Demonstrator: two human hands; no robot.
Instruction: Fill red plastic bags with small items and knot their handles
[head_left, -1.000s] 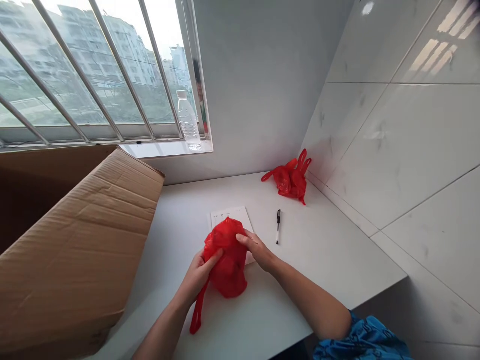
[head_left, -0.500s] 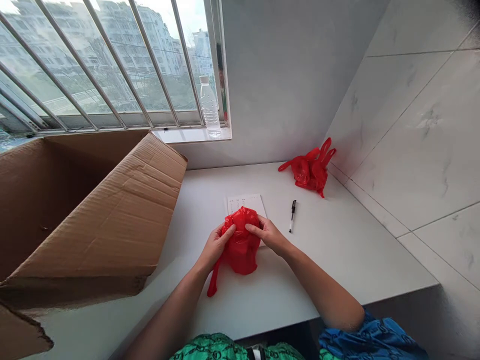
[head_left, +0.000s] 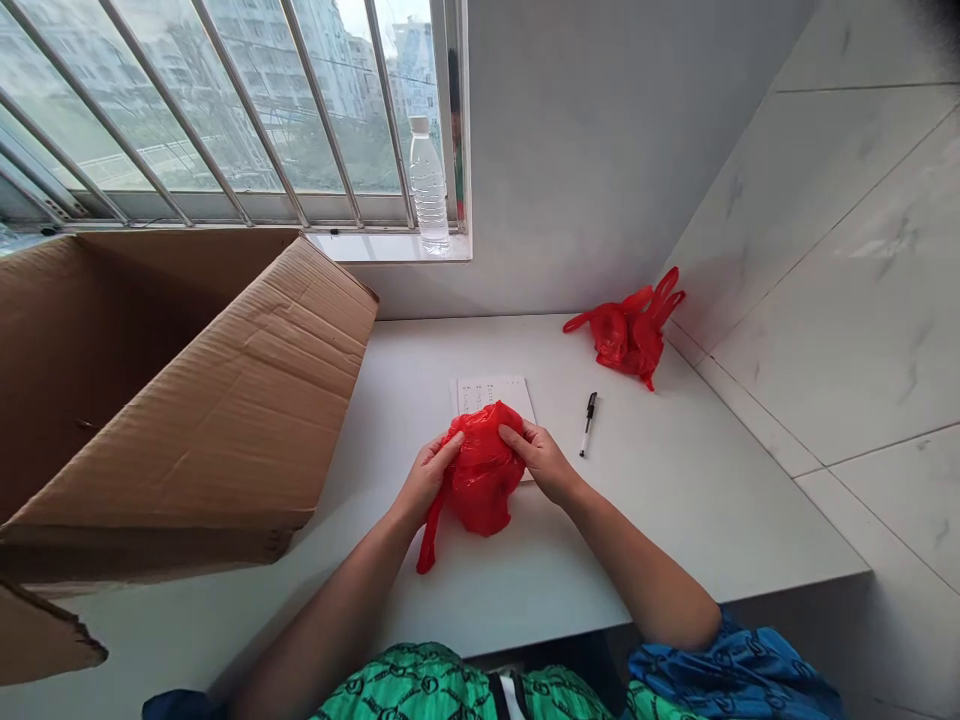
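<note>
Between my two hands is a crumpled red plastic bag (head_left: pixel 481 482), held above the white table in front of me. My left hand (head_left: pixel 433 476) pinches its left side, thumb on top, and one handle loop dangles below that hand. On the right edge, my right hand (head_left: pixel 546 460) grips the plastic between thumb and fingers. Partly hidden behind the bag lies a notepad (head_left: pixel 491 390) with handwriting on it. What the bag contains, if anything, cannot be seen.
A large open cardboard box (head_left: pixel 217 400) fills the left side of the table (head_left: pixel 675 500). A black-capped pen (head_left: pixel 589 424) lies right of the notepad. Another red plastic bag (head_left: pixel 630 335) sits in the back corner by the tiled wall. A clear bottle (head_left: pixel 428 190) stands on the windowsill.
The view has shifted slightly. My hands have moved a little farther apart at the top of the red plastic bag, and its upper edge looks more spread out.
</note>
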